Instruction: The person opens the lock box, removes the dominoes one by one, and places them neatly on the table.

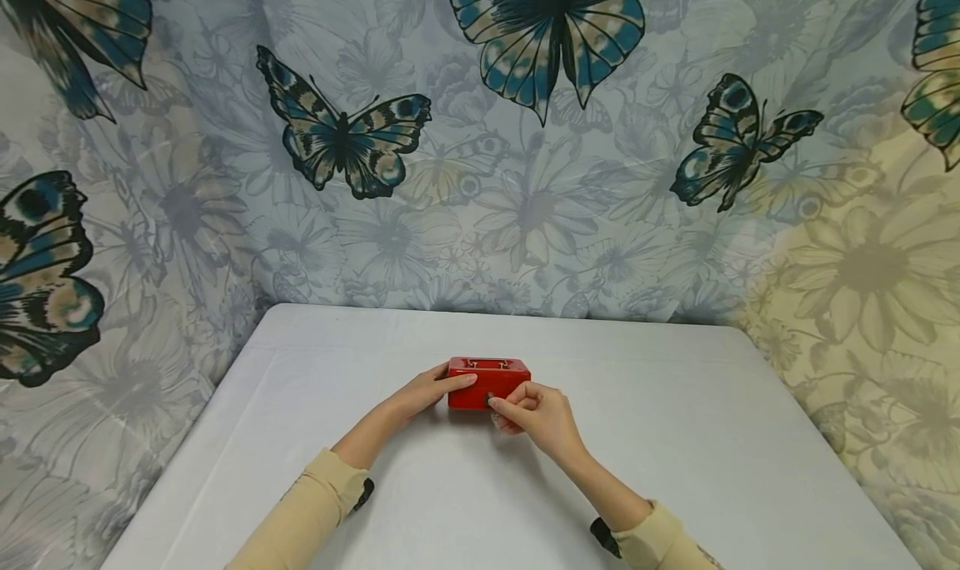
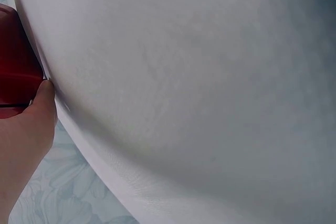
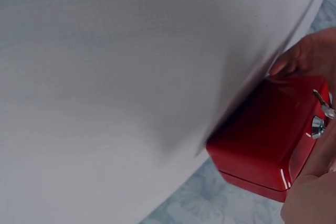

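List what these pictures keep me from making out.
- Inside of the red box: head view, hidden by its closed lid.
- Left hand: head view, some fingers hidden behind the hand and box.
- Box's remaining part: left wrist view, cut off by the left edge.
- Right hand: right wrist view, cut off by the right edge.
- Key: right wrist view, teeth too small.

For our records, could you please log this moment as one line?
red cash box: closed | left hand: gripping box | right hand: holding key near lock

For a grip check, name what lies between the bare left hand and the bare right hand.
A glossy red rectangular box lies between the left hand and the right hand; the head view shows this most fully.
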A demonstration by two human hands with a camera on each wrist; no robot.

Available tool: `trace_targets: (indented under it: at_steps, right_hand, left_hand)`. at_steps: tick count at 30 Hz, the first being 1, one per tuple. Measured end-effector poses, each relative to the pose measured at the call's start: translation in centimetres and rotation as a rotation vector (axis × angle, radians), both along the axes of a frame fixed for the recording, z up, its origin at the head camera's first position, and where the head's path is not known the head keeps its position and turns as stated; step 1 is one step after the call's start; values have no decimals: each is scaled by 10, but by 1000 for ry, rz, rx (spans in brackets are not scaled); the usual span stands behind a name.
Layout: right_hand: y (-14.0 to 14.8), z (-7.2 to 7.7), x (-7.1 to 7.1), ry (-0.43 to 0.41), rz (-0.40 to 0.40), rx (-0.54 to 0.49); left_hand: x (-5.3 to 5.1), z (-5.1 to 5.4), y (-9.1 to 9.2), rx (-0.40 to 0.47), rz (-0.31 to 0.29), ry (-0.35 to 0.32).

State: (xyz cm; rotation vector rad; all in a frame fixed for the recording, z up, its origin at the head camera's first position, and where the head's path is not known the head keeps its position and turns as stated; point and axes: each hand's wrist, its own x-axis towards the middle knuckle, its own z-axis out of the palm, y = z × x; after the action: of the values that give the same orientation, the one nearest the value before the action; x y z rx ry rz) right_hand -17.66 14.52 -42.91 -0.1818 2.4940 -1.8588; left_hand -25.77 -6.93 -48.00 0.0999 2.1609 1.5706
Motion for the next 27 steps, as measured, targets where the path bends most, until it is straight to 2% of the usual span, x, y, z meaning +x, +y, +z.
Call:
trace_targets:
  at_steps: [3,8,19,27]
  right_hand:
    - [0,-4,-1,33,20,25]
    - [2,-24,-10,57,40,51]
    - [-2,-24,-17,37,1,82]
    - [-2,-26,-18,59,-14,81]
  left_hand:
    - [0,0,0,-1,-1,1]
    - [0,-1,0,1,2,1]
    - [0,0,-2,-14,-8,2]
    - [0,0,-1,-3,-22,6]
